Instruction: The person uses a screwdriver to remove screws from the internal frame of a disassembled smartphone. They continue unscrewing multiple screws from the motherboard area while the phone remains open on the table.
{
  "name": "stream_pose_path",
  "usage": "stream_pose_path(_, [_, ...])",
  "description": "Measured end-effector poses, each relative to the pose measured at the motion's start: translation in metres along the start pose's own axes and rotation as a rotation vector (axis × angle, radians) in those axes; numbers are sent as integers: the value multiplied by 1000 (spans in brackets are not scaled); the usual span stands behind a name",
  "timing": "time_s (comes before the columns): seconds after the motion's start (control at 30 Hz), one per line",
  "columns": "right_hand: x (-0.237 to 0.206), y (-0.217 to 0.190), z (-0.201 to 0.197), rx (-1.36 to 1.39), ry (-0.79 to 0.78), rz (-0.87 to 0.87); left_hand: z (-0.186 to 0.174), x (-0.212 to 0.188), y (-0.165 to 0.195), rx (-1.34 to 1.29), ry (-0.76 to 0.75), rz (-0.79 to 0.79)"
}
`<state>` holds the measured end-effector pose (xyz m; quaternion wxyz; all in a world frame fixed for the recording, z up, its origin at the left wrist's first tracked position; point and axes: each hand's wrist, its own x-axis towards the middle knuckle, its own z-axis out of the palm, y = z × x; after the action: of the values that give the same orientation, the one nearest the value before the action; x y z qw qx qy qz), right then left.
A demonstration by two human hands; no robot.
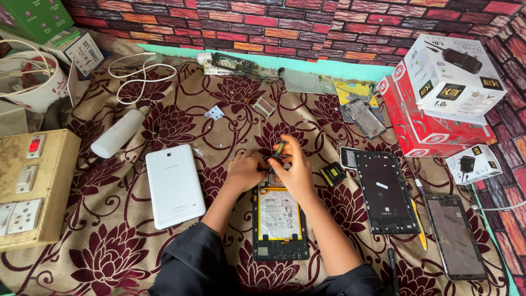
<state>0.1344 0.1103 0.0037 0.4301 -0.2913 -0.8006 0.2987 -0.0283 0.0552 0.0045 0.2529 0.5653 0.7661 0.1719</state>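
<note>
The right hand [296, 170] keeps a closed grip on one small screwdriver [280, 147], and the left hand [245, 171] presses on the top edge of one opened tablet [278, 222] in the middle of the surface [109, 246]. Beside it lie one white back cover [174, 185], one black frame [385, 192] and one dark phone [455, 237]. By the wall stand two red-and-white boxes [433, 118].

Bright, even light; sharp picture, edges slightly bowed, soft shadows

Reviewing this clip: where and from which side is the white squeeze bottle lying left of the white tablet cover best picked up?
Likely around the middle of the white bottle, from above: it lies on its side, body fully exposed, nozzle end toward the cable.
</note>
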Motion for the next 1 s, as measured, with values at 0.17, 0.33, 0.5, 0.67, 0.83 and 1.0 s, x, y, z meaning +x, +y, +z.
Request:
stream_pose_path(0.17, [-1, -2, 5, -80, 56, 21, 0, 0, 0, 5, 8, 8])
stream_pose_path(0.33, [-1, -1, -5, 77, -31, 107, 1, -1, -1, -1, 25, 17])
stream_pose_path(0.5, [1, 0, -4, 40, -24, 59, 2, 0, -3, -6, 32, 24])
stream_pose_path(0.67, [-2, 4, 1, -14, 14, 41, 1, -1, -3, -8, 24, 25])
stream_pose_path(0.83, [-1, 7, -13, 210, -77, 112, -1, -3, 0, 2, 9, 10])
stream_pose_path(1.0, [0, 3, -4, -68, -7, 62, -3, -2, 1, 12, 1, 9])
